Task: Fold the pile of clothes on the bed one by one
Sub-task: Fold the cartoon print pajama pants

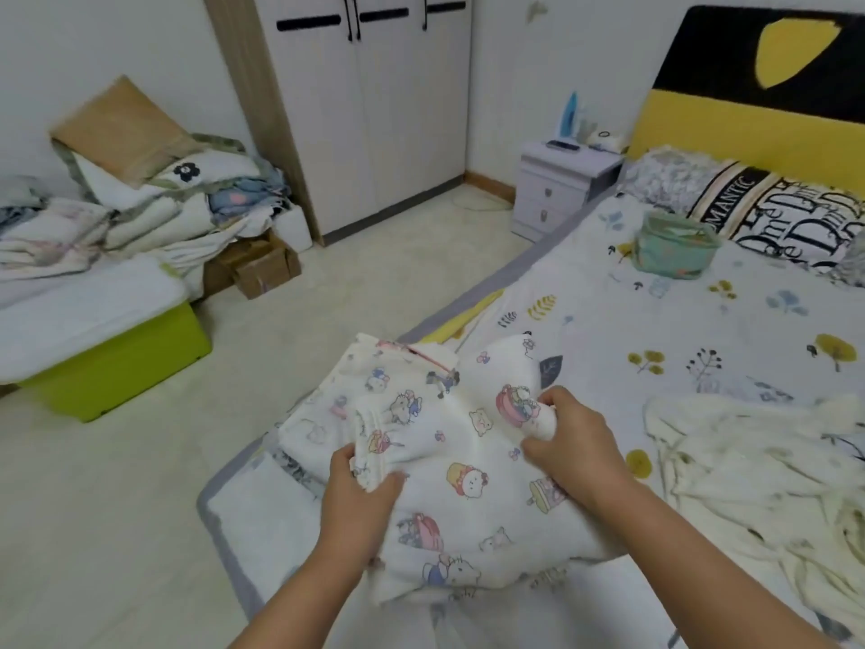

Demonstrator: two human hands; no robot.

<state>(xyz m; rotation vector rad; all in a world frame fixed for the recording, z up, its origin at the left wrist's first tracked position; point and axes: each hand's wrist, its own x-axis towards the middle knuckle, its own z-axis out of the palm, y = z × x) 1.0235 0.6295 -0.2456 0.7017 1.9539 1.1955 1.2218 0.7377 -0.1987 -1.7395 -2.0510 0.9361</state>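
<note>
A white garment printed with cartoon animals (449,461) is bunched up over the near corner of the bed (655,330). My left hand (360,494) grips a gathered fold of it at the lower left. My right hand (571,442) pinches another fold at its right side. More of the same printed cloth lies flat underneath, toward the bed's edge. A crumpled cream garment (758,484) lies on the bedsheet to the right, apart from my hands.
A teal pouch (674,245) and a lettered pillow (786,217) sit near the yellow headboard. A nightstand (561,185) and a wardrobe (374,110) stand beyond the bed. At left, stacked bedding (140,199) rests above a green bin (117,367) and cardboard boxes.
</note>
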